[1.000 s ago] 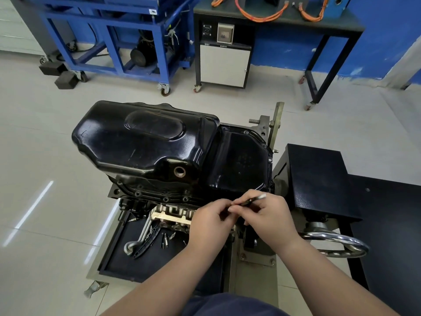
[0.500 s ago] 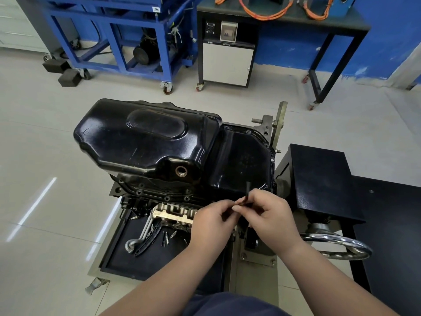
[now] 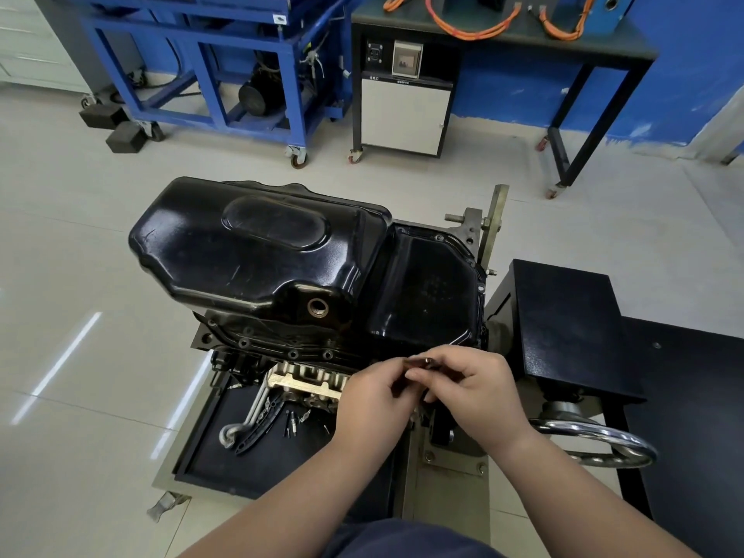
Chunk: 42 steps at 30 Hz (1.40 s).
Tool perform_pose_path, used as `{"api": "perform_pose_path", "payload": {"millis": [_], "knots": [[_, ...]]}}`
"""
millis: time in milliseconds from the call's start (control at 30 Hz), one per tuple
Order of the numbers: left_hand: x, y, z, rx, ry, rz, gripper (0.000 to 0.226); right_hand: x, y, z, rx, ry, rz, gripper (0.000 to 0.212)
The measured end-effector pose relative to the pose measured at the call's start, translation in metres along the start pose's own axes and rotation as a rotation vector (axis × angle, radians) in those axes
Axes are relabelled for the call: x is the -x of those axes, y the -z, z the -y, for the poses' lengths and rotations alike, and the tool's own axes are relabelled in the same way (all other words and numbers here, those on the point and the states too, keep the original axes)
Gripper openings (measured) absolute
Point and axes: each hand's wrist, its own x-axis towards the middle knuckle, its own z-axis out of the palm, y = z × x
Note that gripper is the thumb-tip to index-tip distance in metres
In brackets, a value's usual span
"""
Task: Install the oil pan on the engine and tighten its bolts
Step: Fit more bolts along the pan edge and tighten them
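The black oil pan (image 3: pixel 261 251) sits on top of the upturned engine (image 3: pixel 306 380) on its stand, its drain hole (image 3: pixel 318 307) facing me. Several bolt holes line the pan's near flange (image 3: pixel 290 351). My left hand (image 3: pixel 374 400) and my right hand (image 3: pixel 475 392) meet just below the pan's near right corner. Both pinch a small dark bolt (image 3: pixel 420 362) between their fingertips. Most of the bolt is hidden by my fingers.
A black tray (image 3: pixel 225 469) under the engine holds a chain guide (image 3: pixel 257 430) and several loose bolts (image 3: pixel 294 422). A chrome handwheel (image 3: pixel 604 445) and a black box (image 3: pixel 563 316) stand to the right. Blue frame (image 3: pixel 209 62) and a dark table (image 3: pixel 523 38) stand behind.
The bolt that stood upright in my right fingers half a second ago now lies level between both hands. My hands stay at the pan's near right corner.
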Motion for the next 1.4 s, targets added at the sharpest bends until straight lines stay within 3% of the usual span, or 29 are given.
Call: {"api": "perform_pose_path", "payload": {"millis": [100,200,300,400,600,767,867,933,1100,1233,1333,1400], "knots": [[0.002,-0.001,0.000,0.055,0.030,-0.018,0.013,-0.002,-0.003,-0.002,-0.017,-0.056,-0.038,0.011],[0.000,0.001,0.001,0.057,0.032,0.004,0.014,-0.002,0.000,-0.001,-0.032,-0.011,0.036,0.008],[-0.001,0.002,0.000,0.045,0.003,-0.006,0.016,0.000,0.005,0.001,0.040,0.080,0.112,0.030],[0.000,0.003,0.003,0.029,-0.009,-0.014,0.010,0.002,0.007,0.002,0.017,0.040,0.129,0.045],[0.004,0.002,0.003,0.026,0.030,-0.023,0.013,0.000,0.001,0.001,0.096,0.039,0.012,0.015],[0.003,0.001,0.003,-0.010,0.026,-0.032,0.010,0.000,0.001,0.003,0.141,0.060,0.062,0.012],[0.002,0.001,0.005,-0.014,-0.018,-0.047,0.011,0.003,0.005,0.006,0.065,0.033,0.123,0.043],[0.002,0.000,0.006,-0.007,-0.037,-0.054,0.011,0.004,0.007,0.006,0.071,0.024,0.119,0.051],[0.006,-0.003,0.006,0.051,0.018,-0.067,0.015,0.003,0.003,0.002,0.045,-0.038,-0.001,0.007],[0.003,-0.003,0.005,0.045,0.040,-0.048,0.010,-0.001,0.004,0.005,0.118,-0.022,-0.005,0.021],[0.000,-0.002,0.005,0.006,0.036,-0.048,0.008,-0.001,0.006,0.006,0.081,-0.029,0.067,0.011],[0.000,-0.002,0.005,-0.003,0.015,-0.058,0.007,0.000,0.007,0.008,0.053,-0.028,0.120,0.030]]}}
